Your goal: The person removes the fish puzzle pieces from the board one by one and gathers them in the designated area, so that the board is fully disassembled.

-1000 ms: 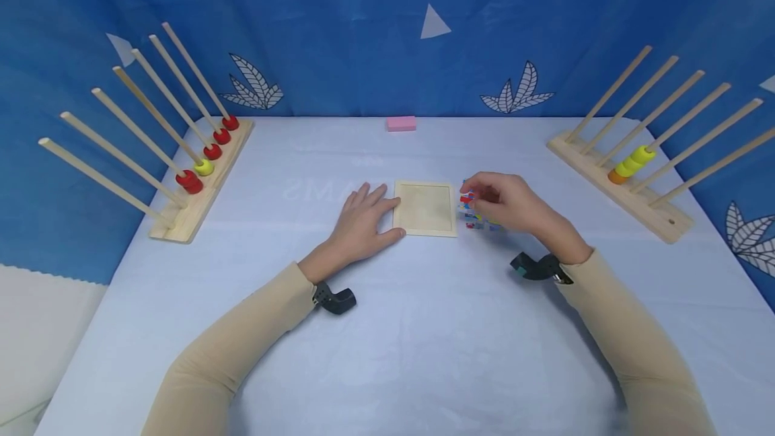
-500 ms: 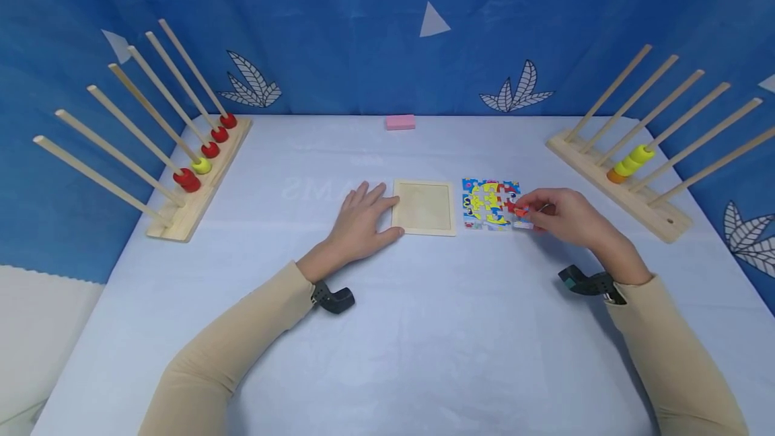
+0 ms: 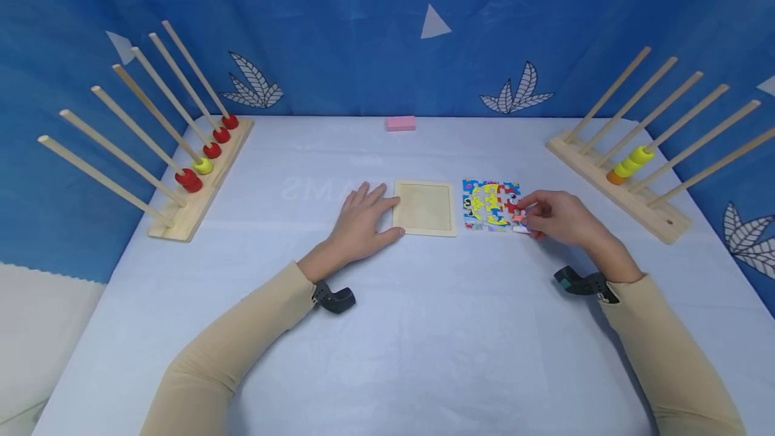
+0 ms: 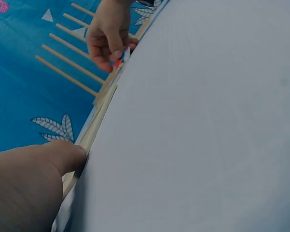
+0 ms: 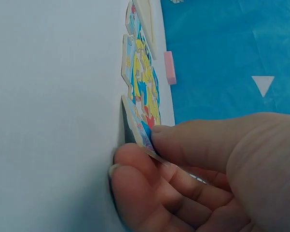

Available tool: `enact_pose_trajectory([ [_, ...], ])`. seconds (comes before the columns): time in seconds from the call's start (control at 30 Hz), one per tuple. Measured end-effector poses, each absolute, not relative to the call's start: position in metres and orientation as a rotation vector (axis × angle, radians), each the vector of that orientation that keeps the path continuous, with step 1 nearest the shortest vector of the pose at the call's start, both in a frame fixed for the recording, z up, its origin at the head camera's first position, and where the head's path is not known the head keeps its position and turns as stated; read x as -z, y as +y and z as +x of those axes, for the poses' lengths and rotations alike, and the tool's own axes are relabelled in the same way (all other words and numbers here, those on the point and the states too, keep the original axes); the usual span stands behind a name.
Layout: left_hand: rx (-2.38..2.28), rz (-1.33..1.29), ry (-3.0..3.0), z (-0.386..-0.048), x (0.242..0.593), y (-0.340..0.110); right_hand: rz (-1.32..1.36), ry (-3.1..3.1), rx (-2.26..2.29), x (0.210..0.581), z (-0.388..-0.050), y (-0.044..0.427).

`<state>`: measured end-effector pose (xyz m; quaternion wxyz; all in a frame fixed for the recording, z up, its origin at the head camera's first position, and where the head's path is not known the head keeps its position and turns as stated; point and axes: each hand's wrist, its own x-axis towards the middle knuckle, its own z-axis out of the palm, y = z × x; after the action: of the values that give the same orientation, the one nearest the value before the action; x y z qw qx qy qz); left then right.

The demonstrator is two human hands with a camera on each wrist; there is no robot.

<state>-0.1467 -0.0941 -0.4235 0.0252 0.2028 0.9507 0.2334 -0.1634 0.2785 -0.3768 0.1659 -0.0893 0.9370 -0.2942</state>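
Note:
In the head view a colourful jigsaw puzzle (image 3: 489, 204) lies on the table, its pieces set close together with small gaps. At its lower right corner my right hand (image 3: 560, 217) pinches a puzzle piece (image 5: 139, 126) between thumb and fingers; the right wrist view shows that piece tilted up. My left hand (image 3: 363, 224) lies flat with spread fingers, and its thumb and index finger touch the left edge of a shallow wooden frame (image 3: 425, 233). The left wrist view shows the left thumb (image 4: 67, 157) against the frame's side.
A wooden peg rack (image 3: 208, 200) with red and yellow beads stands at the left. Another peg rack (image 3: 642, 204) with yellow and orange beads is at the right. A pink block (image 3: 401, 124) sits at the table's back edge, before a blue curtain (image 3: 363, 32).
My right hand has moved right, from over the puzzle's left part to its lower right corner, uncovering the picture, and now pinches a piece there. The left hand has stayed still.

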Motion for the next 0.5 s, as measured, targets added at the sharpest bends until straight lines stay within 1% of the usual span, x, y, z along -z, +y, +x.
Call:
enact_pose_trajectory([
  [0.5,-0.707,0.629,2.944,-0.1461,0.4213,-0.0933,-0.209,2.724,0.819,0.3801,-0.1629,0.2759],
])
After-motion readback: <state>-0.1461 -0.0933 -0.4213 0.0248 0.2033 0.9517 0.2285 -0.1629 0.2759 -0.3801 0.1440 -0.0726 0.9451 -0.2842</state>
